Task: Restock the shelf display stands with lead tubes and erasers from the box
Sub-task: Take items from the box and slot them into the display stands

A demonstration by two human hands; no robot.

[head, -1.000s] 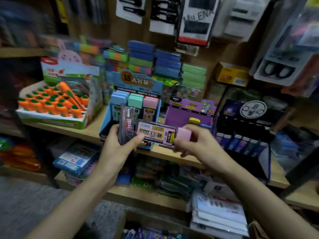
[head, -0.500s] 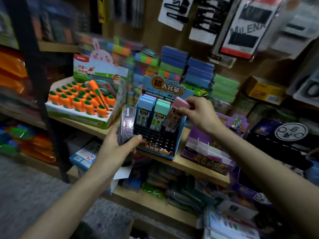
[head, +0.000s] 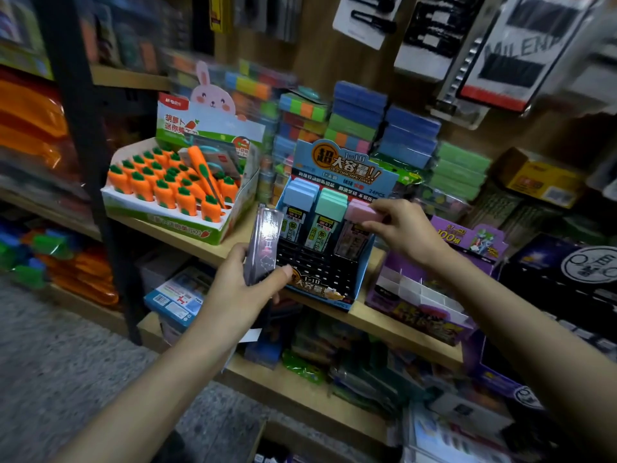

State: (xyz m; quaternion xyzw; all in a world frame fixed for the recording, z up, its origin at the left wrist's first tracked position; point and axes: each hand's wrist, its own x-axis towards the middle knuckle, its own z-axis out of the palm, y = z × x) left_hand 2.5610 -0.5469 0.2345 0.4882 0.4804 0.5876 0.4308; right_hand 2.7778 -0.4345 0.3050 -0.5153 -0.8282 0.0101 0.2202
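A blue display stand (head: pixel 320 289) sits on the wooden shelf, holding upright lead tubes with blue (head: pixel 300 198), green (head: pixel 330 203) and pink caps. My right hand (head: pixel 404 228) pinches the pink cap of a lead tube (head: pixel 359 213) that stands in the stand's right column. My left hand (head: pixel 240 292) grips a stack of clear lead tubes (head: pixel 263 242) upright just left of the stand. The stand's black front slots look empty.
A box of carrot-shaped erasers (head: pixel 173 192) stands to the left on the same shelf (head: pixel 370 315). A purple divided stand (head: pixel 424 295) sits to the right. Stacked coloured pads fill the back. A black shelf post (head: pixel 90 155) rises at left. Lower shelves hold packaged goods.
My right hand carried the pink-capped tube from in front of me up to the stand and lowered it into the right column. My left hand with its stack rose toward the stand.
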